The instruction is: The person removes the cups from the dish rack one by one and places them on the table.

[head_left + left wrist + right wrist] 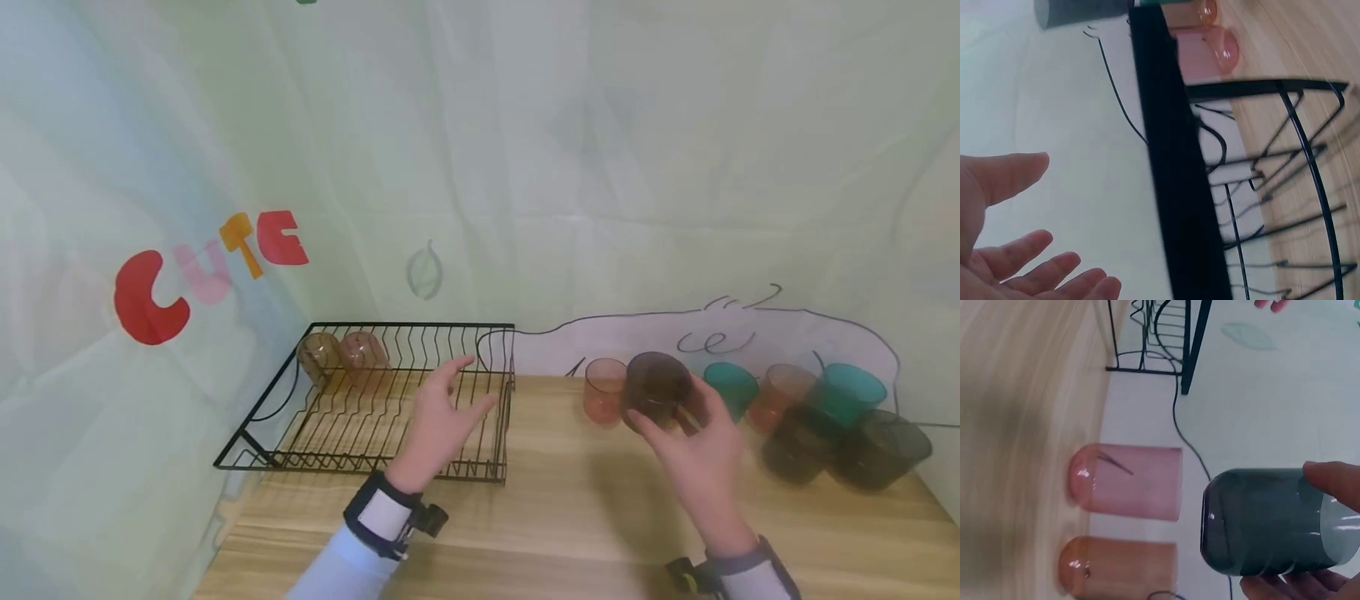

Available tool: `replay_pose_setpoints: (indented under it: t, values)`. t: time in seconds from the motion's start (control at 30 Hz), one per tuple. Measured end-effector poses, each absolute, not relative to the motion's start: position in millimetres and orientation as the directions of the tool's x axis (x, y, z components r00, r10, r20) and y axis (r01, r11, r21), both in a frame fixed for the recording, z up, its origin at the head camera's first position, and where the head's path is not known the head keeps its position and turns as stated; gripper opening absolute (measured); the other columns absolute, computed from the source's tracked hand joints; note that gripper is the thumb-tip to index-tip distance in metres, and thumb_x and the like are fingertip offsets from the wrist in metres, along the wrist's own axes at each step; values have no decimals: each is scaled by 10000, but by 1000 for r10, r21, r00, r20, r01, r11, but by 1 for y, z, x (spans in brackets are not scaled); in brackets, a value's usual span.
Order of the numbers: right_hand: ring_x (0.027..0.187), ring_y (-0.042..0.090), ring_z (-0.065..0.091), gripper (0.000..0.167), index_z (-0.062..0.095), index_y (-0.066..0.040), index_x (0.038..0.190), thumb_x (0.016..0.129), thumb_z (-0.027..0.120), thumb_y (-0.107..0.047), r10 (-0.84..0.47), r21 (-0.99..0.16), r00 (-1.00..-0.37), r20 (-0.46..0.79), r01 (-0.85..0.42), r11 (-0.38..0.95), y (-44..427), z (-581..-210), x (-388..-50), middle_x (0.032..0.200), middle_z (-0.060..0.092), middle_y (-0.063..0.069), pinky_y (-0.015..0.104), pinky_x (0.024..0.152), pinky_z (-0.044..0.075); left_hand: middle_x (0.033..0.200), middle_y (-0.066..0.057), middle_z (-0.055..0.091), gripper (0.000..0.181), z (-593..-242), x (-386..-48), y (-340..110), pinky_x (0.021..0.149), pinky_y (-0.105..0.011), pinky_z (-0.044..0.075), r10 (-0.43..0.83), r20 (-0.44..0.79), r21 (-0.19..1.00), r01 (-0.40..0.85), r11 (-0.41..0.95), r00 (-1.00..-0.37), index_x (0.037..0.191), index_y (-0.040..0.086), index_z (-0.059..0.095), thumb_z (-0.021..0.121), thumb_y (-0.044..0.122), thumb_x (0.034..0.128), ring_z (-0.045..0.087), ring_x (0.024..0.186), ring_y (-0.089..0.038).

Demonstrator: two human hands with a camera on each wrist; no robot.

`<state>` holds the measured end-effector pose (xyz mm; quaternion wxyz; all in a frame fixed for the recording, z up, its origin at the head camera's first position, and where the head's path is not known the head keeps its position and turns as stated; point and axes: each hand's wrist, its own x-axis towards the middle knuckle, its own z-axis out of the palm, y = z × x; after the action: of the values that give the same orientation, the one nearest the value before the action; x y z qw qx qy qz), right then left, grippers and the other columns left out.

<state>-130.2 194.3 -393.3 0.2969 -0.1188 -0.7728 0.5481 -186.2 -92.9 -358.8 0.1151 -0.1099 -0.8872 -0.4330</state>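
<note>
My right hand (pixel 701 450) grips a dark grey glass cup (pixel 654 385) above the wooden table, thumb on one side and fingers on the other. The right wrist view shows this smoky cup (pixel 1266 522) held clear of the surface. Over the right part of a black wire dish rack (pixel 412 323), my left hand (pixel 441 421) is empty, with thumb and fingers spread apart. Two glasses lean at the rack's left end: an amber one (pixel 318 360) and a pink one (pixel 365 360). A pink glass (pixel 1129 481) stands on the table near the held cup.
On the right of the table (pixel 555 517) are a teal glass (pixel 729 385), an orange glass (pixel 782 393), another teal glass (pixel 853 387) and two dark glasses, one (pixel 797 448) beside the other (pixel 881 452). A printed cloth (pixel 510 167) hangs behind.
</note>
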Motion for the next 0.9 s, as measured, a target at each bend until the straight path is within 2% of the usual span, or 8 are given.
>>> replay_pose_setpoints:
  t: [0.07,0.3,0.5,0.6,0.77,0.9]
  values:
    - [1177,239,529,809,461,-109,1344,646,863,-192,548,-932,-783,295,-109,345,200,-396,-129,1317,531,67,441,977,479,1425,-46,455,626,-360,-188,-98,1069,-491,376,87,305,737,293,609,-948,1343,198,470,711,403,802,411,1324,-253]
    - [1235,277,503,841,410,-145,1379,668,847,-239,662,-940,-711,237,3,340,222,-416,-128,1379,495,93,465,1000,455,1442,-46,425,648,-363,-190,-107,1080,-502,357,57,251,729,228,646,-966,1357,222,449,672,486,808,379,1345,-251]
    - [1231,259,509,813,418,-153,1359,666,842,-160,725,-961,-659,201,10,275,242,-439,-129,1363,512,105,428,1028,441,1444,-58,420,644,-364,-190,-106,1085,-502,351,62,235,727,218,651,-970,1358,193,450,681,448,814,374,1347,-262]
    - [1240,274,501,836,387,-152,1381,675,834,-160,740,-965,-650,172,40,260,250,-448,-129,1386,493,104,428,1037,432,1440,-72,424,638,-365,-190,-107,1086,-506,348,65,241,724,223,652,-968,1355,177,455,692,418,813,373,1346,-268]
    - [1270,285,469,880,335,-169,1414,688,828,-244,747,-953,-654,120,135,271,262,-458,-129,1442,432,82,442,1064,394,1431,-91,434,638,-366,-192,-108,1079,-507,356,67,254,721,235,651,-965,1348,159,462,703,401,809,386,1336,-275]
    - [1268,288,465,875,340,-136,1409,688,824,-243,751,-948,-652,105,163,274,268,-462,-129,1433,435,106,442,1063,390,1424,-89,441,637,-367,-192,-110,1076,-505,361,69,257,719,238,653,-964,1345,153,465,703,402,808,392,1332,-273]
